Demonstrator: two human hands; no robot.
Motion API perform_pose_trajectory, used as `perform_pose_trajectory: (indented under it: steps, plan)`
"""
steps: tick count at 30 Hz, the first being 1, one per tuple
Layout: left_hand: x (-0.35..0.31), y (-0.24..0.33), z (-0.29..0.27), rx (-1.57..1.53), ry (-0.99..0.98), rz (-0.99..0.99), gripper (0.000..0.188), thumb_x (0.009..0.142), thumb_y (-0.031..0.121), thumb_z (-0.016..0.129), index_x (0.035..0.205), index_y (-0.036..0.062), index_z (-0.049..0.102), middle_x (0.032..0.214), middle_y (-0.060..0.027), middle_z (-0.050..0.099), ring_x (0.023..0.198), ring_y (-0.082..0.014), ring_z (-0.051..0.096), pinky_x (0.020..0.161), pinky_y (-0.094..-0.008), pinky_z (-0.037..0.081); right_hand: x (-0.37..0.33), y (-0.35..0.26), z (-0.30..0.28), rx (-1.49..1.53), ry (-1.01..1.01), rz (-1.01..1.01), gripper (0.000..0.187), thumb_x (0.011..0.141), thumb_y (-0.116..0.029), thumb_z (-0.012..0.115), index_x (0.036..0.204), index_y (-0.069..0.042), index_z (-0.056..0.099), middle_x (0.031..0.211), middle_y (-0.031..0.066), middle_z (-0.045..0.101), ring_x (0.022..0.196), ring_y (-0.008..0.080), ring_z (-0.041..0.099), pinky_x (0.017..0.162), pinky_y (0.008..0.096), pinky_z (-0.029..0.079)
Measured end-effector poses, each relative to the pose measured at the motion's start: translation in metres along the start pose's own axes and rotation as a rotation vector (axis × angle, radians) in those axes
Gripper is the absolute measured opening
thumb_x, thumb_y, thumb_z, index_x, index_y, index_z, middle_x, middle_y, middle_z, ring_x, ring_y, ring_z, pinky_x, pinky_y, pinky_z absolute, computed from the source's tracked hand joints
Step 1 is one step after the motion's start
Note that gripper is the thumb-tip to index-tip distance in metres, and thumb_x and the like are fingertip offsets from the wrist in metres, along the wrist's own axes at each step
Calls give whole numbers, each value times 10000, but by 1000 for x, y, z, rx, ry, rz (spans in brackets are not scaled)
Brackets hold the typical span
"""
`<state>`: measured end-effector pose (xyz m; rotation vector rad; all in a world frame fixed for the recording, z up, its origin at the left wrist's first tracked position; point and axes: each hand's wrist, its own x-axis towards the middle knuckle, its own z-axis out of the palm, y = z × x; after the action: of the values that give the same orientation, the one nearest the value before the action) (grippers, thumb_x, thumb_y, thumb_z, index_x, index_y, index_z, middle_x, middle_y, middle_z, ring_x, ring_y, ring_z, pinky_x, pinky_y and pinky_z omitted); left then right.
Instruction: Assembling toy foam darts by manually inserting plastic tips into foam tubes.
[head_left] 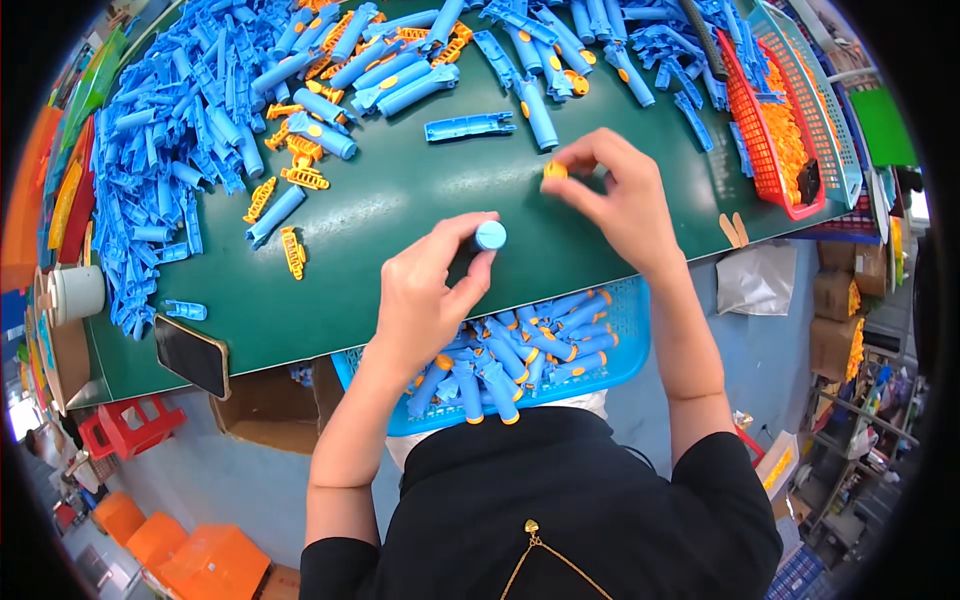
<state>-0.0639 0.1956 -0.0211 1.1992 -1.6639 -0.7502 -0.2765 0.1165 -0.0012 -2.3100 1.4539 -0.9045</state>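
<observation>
My left hand (430,285) is closed around a blue plastic tube (490,236), whose round end faces up between thumb and fingers. To its right and a little farther off, my right hand (615,190) pinches a small orange-yellow plastic piece (554,171). The two hands are apart, both above the green table (390,200). Just beyond the right hand lies a blue tube (538,118) with an orange oval. A blue half shell (468,126) rests open side up to the left of it. Below my hands, a blue basket (632,345) holds many blue tubes with orange ends.
A big heap of blue shells (165,150) covers the table's left side. Orange toothed strips (293,253) lie scattered beside it. A phone (192,355) lies at the near left edge. The red basket (770,140) at right holds small orange pieces. An orange box (215,562) stands on the floor.
</observation>
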Motion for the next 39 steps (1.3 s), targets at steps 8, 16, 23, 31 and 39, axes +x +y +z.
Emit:
perform_pose_trajectory:
  steps: [8, 16, 23, 31, 39]
  plan:
    - [-4, -6, -1, 49, 29, 93, 352, 763, -10, 688, 1106, 29, 621, 917, -138, 687, 790, -274, 691, 656, -335, 541, -5, -61, -8, 433, -178, -192, 266, 704, -56, 807, 947, -50, 700, 865, 44, 672, 752, 141, 629, 529, 229, 435]
    - [-4, -4, -4, 21, 7, 33, 359, 747, -8, 686, 1098, 23, 617, 932, -139, 678, 824, -283, 682, 709, -336, 538, -4, -70, -6, 314, -106, -263, 231, 692, -48, 809, 891, -32, 693, 810, 55, 649, 702, 170, 610, 526, 256, 454]
    - [25, 8, -12, -668, -416, -309, 462, 972, 346, 362, 1084, -60, 553, 1040, -107, 568, 1038, -179, 553, 932, -306, 422, -1, -67, -8, 225, -82, -309, 232, 650, -63, 819, 826, -28, 672, 763, 55, 620, 710, 213, 561, 595, 304, 459]
    - [20, 2, 6, -683, -244, -206, 456, 999, 377, 339, 968, -31, 540, 937, -95, 550, 890, -163, 529, 820, -300, 434, -1, -54, 1, 315, -107, -266, 216, 669, -111, 816, 794, -24, 661, 732, 41, 609, 728, 207, 515, 665, 295, 433]
    - [-4, 24, -18, -524, -526, -298, 373, 935, 368, 499, 984, 9, 590, 887, -104, 628, 856, -183, 584, 773, -315, 446, 29, 17, -4, 293, 109, 41, 156, 869, -130, 669, 963, -8, 691, 916, 63, 680, 790, 139, 604, 724, 275, 472]
